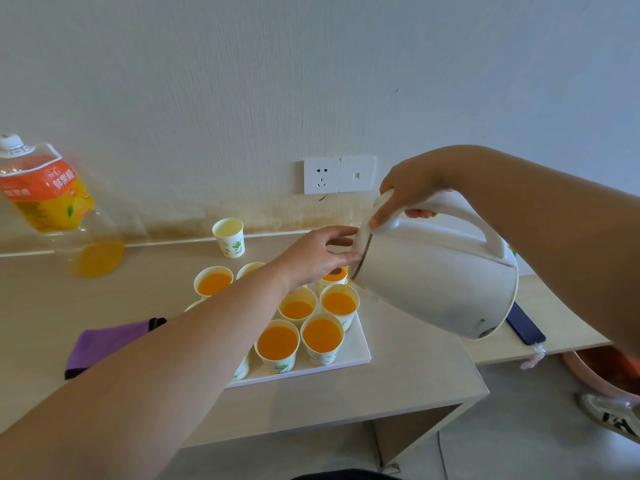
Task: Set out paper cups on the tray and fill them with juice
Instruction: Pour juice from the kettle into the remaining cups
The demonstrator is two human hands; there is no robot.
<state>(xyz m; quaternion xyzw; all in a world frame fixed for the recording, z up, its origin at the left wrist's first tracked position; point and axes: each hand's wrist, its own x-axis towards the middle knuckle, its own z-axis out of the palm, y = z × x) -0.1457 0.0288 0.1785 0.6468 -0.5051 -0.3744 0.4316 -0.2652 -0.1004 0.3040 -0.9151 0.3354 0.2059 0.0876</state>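
A white tray [356,355] on the beige table carries several paper cups [322,336] filled with orange juice. My right hand [408,192] grips the handle of a white kettle [436,278], tipped steeply to the left. A thin orange stream runs from its spout into a cup [339,303] at the tray's right side. My left hand [318,254] holds the kettle's lid at the rim with thumb and fingers. One empty paper cup [229,237] stands apart, behind the tray near the wall. My left forearm hides some cups.
A large juice bottle [52,199], nearly empty, stands at the far left by the wall. A purple cloth [104,341] lies left of the tray. A dark phone [524,327] lies on the lower desk at right. A wall socket [322,176] is behind.
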